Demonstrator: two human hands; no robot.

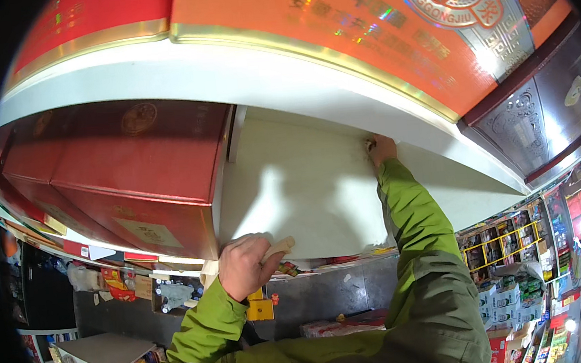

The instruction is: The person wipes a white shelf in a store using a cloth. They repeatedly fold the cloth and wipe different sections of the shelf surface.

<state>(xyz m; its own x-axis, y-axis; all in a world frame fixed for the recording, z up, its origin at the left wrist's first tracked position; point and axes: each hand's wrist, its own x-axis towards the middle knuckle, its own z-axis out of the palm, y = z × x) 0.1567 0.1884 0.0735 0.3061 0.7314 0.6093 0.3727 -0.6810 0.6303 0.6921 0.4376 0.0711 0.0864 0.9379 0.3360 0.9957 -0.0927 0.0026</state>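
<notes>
My left hand (pixel 244 262) is at the front edge of a white shelf compartment (pixel 302 196), its fingers closed around a beige, rolled-looking piece (pixel 281 246), possibly cloth. More pale material (pixel 209 272) shows below that hand. Deep inside, my right hand (pixel 385 148) reaches the back right corner of the compartment. Its fingers are curled on a small crumpled pale thing (pixel 369 145), partly hidden and too small to name. Faint dark marks show on the board around that corner. Both sleeves are green.
Large dark-red gift boxes (pixel 138 163) stand left of the compartment. An orange box (pixel 319 39) and a dark brown box (pixel 548 107) sit on the white shelf (pixel 198 78) above. Below are a grey floor (pixel 331 289), a yellow object (pixel 260 308) and stacked cartons (pixel 505 300).
</notes>
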